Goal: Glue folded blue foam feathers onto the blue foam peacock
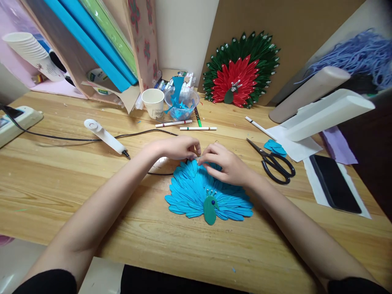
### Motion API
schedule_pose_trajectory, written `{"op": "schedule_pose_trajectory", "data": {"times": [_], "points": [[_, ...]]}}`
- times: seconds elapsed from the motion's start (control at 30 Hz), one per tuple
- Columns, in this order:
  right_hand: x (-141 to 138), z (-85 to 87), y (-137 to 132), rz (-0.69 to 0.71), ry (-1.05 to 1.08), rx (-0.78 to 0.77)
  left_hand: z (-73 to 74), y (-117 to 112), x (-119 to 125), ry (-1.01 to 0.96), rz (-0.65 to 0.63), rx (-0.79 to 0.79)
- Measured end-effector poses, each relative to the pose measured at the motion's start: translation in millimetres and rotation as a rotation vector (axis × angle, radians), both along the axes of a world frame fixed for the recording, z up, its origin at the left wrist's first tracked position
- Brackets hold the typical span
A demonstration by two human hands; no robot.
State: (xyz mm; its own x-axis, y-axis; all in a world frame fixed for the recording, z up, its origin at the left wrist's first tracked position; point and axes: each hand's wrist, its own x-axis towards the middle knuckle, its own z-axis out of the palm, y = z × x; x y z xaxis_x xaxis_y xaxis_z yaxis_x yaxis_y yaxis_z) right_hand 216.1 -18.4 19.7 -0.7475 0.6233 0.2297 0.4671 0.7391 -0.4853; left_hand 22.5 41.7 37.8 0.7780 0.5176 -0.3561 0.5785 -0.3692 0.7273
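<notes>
A blue paper peacock (190, 196) lies on the table with its petal-like feathers fanned out. Its green body (210, 211) has a dark blue bead eye and a small pearl-tipped crest. At the fan's top edge, my left hand (180, 148) is closed in a pinch. My right hand (225, 163) rests over the upper right feathers, fingers curled and thumb toward the left fingertips. Something small and pale shows between the two sets of fingertips, too small to name. Part of the upper feathers is hidden under my right hand.
Black-handled scissors (272, 161) and blue paper pieces (275, 148) lie right, near a phone (335, 183) and paper rolls (330, 114). A white corded tool (105, 136) lies left. Behind are a paper cup (153, 104), a plastic bowl (191, 102) and a red-green paper peacock (241, 73).
</notes>
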Motion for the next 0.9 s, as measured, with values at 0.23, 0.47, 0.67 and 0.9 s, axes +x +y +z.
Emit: {"op": "schedule_pose_trajectory", "data": {"times": [0.23, 0.47, 0.67, 0.9], "points": [[-2.2, -4.2, 0.3, 0.048, -0.068, -0.027, -5.1, 0.1, -1.5, 0.053, -0.054, 0.134], [1.5, -2.0, 2.0, 0.025, -0.057, -0.035, -8.5, -0.6, 0.9, 0.088, -0.055, 0.180], [0.4, -3.1, 1.5, 0.036, -0.075, -0.021, -3.6, -1.4, 0.0, 0.115, -0.039, 0.216], [-0.9, -4.7, -0.1, 0.044, -0.099, 0.008, -2.7, 2.2, -5.0, 0.171, -0.048, 0.196]]}}
